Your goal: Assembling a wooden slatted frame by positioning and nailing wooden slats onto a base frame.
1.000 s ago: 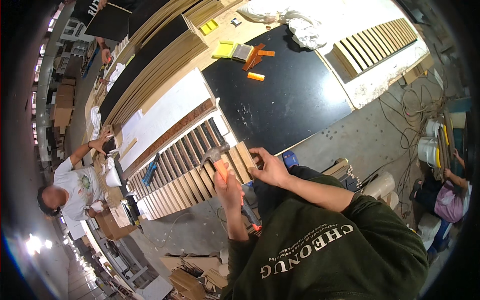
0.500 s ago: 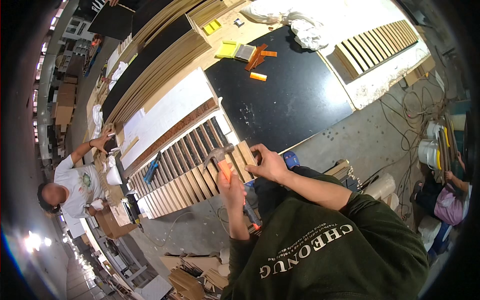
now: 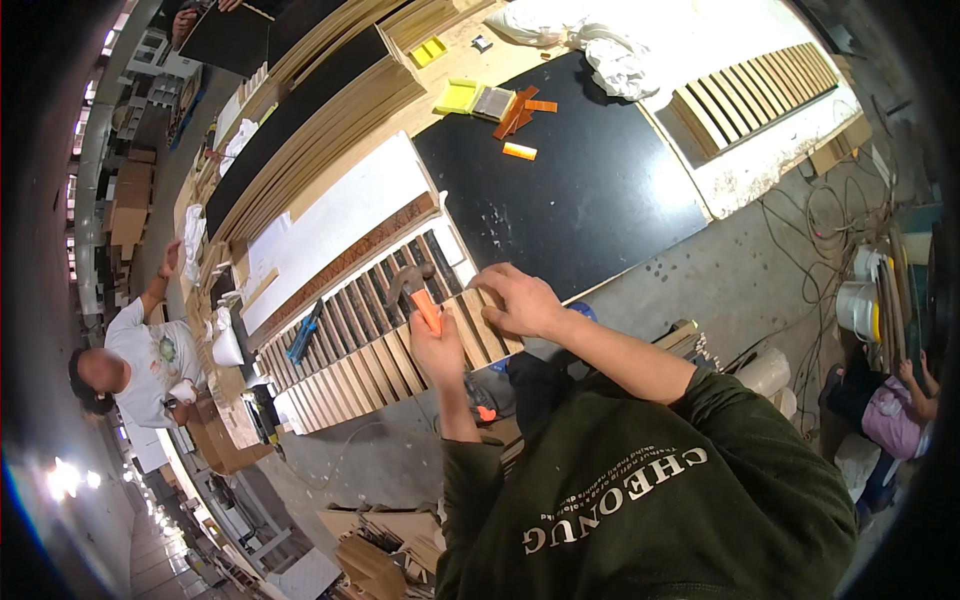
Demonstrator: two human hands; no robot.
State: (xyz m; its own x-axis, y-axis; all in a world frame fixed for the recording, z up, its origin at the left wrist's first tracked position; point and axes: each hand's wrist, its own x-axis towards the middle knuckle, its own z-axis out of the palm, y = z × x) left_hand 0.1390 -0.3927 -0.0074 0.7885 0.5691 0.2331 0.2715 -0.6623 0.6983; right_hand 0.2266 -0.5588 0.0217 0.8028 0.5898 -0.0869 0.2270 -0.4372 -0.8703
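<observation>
My left hand [image 3: 437, 347] is closed around the orange handle of a claw hammer [image 3: 427, 311]. The hammer's metal head lies above the row of wooden slats [image 3: 380, 365]; whether it touches them I cannot tell. At the right end of this row, my right hand [image 3: 528, 303] has its fingers curled over a pale wooden slat [image 3: 477, 325]. Dark gaps separate the slats, which run side by side along the near edge of the bench. A blue-handled tool [image 3: 303, 340] rests on the row further left.
Beyond the slats lies a black panel [image 3: 570, 190] with orange pieces [image 3: 519, 151] and a yellow tray [image 3: 456, 97]. Stacked boards [image 3: 310, 140] stand at the back left. Another slatted piece [image 3: 755, 95] is at far right. A co-worker [image 3: 155, 350] stands at the left.
My left hand has carried the hammer left along the slats. My right hand has shifted left too, its fingers now over the end slat. The co-worker's raised arm has drawn back from the bench.
</observation>
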